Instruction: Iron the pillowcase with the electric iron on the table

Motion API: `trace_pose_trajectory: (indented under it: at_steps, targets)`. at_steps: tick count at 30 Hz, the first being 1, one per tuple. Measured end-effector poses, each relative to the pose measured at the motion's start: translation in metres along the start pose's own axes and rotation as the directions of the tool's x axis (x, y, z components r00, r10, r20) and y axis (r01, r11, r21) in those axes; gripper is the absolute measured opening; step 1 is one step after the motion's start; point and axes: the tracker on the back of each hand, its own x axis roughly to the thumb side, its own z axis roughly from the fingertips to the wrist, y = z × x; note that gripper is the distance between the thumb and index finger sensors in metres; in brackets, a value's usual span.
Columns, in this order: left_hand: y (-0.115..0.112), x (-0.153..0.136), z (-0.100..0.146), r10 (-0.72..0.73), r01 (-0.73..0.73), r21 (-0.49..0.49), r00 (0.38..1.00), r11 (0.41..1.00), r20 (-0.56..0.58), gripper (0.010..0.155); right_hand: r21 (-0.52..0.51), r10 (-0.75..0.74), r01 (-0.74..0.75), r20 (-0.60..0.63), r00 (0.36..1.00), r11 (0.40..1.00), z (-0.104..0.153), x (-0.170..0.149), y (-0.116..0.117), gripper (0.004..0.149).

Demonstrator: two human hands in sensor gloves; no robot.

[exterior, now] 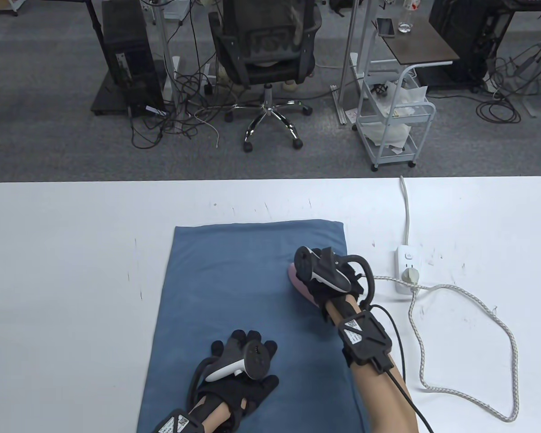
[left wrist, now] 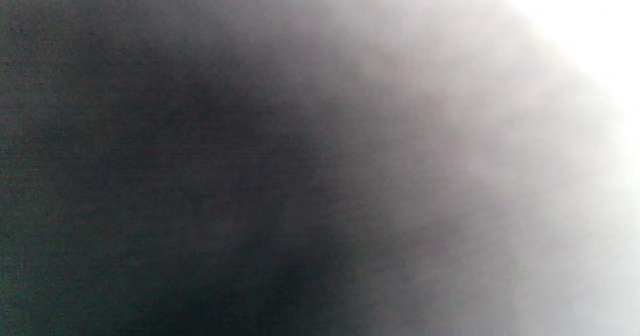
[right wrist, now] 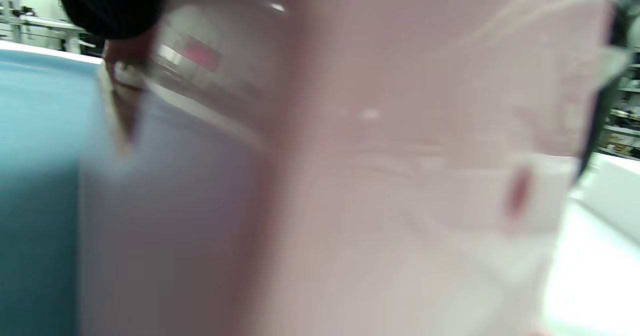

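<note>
A blue pillowcase (exterior: 234,288) lies flat on the white table (exterior: 72,252). My right hand (exterior: 331,273) grips a pink electric iron (exterior: 300,284) that rests on the pillowcase near its right edge. In the right wrist view the iron's pink body (right wrist: 400,165) fills most of the frame, with the pillowcase (right wrist: 35,186) at the left. My left hand (exterior: 241,367) rests flat with fingers spread on the near part of the pillowcase. The left wrist view is a dark blur and shows nothing clear.
A white power strip (exterior: 406,269) lies right of the pillowcase with a plug in it. The iron's braided cord (exterior: 469,343) loops over the table's right side. An office chair (exterior: 266,58) and a white cart (exterior: 394,122) stand beyond the far edge.
</note>
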Motion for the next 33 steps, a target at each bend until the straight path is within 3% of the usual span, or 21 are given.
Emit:
trace_pose_trajectory:
  at_steps: [6, 11, 15, 26, 33]
  targets:
    - [0.0, 0.0, 0.0, 0.001, -0.001, 0.0, 1.0, 1.0, 0.002, 0.076, 0.027, 0.005, -0.002, -0.097, 0.995, 1.0, 0.01, -0.041, 0.004, 0.069]
    - [0.0, 0.0, 0.0, 0.001, -0.001, 0.0, 1.0, 1.0, 0.002, 0.076, 0.027, -0.119, 0.125, -0.171, 0.978, 0.992, 0.017, -0.06, 0.006, 0.068]
    - [0.0, 0.0, 0.0, 0.002, -0.002, 0.0, 1.0, 1.0, 0.003, 0.076, -0.006, -0.172, 0.172, -0.13, 0.977, 0.985, 0.034, -0.063, 0.0, 0.066]
    - [0.0, 0.0, 0.0, 0.002, -0.002, 0.0, 1.0, 1.0, 0.003, 0.076, -0.115, -0.309, 0.314, 0.056, 0.949, 0.943, 0.117, -0.057, -0.055, 0.066]
    - [0.0, 0.0, 0.0, 0.002, -0.002, 0.0, 1.0, 1.0, 0.003, 0.076, -0.125, -0.334, 0.345, 0.101, 0.937, 0.93, 0.139, -0.058, -0.062, 0.066]
